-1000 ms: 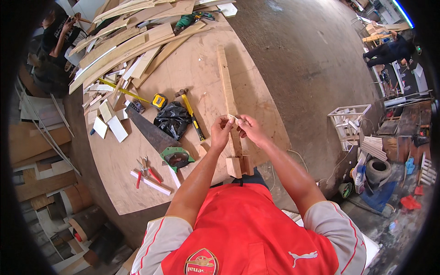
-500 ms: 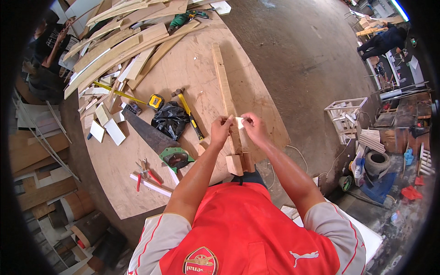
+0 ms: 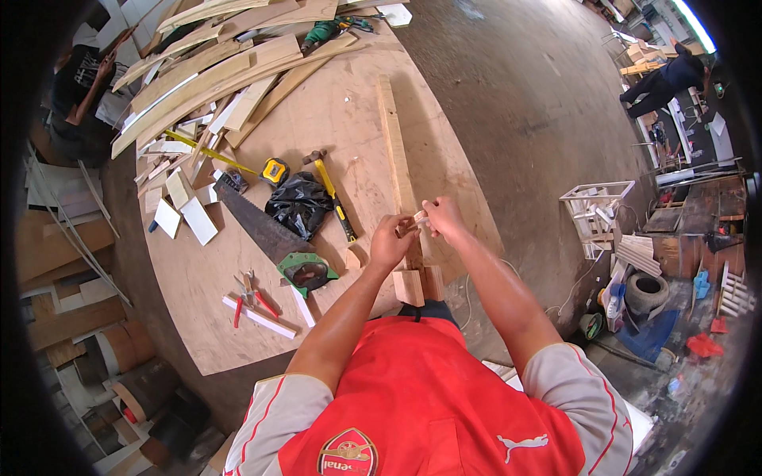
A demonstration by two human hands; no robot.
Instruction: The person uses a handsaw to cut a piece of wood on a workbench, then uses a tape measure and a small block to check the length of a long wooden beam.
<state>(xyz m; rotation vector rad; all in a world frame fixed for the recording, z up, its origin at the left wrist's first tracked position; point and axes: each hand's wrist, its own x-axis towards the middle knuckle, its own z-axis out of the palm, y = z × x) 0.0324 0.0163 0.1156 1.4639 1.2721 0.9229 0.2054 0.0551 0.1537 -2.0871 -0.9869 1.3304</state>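
Over a long squared wooden beam [image 3: 394,151] on the plywood table [image 3: 238,325], my two hands meet. My left hand [image 3: 392,240] is closed, fingertips pinched round a small pale piece [image 3: 420,216]. From the other side my right hand [image 3: 444,216] pinches the same piece between thumb and fingers. Whether the piece is wood or folded paper cannot be made out. At the beam's near end, close to my body, sit a light wooden block [image 3: 409,288] and a second wooden piece [image 3: 432,282]. The fingers partly hide the beam below them.
Left of the beam lie a hammer [image 3: 333,198], black plastic bag [image 3: 298,208], yellow tape measure [image 3: 275,171], green-handled handsaw [image 3: 266,230] and red-handled pliers [image 3: 252,297]. Boards [image 3: 214,79] pile up at the far left. One person [image 3: 79,83] is at left, another [image 3: 671,79] at far right.
The pale piece has turned between my fingers, showing less of its white face. My right hand's fingers have curled in more, and both hands have shifted slightly. The tools lie as before.
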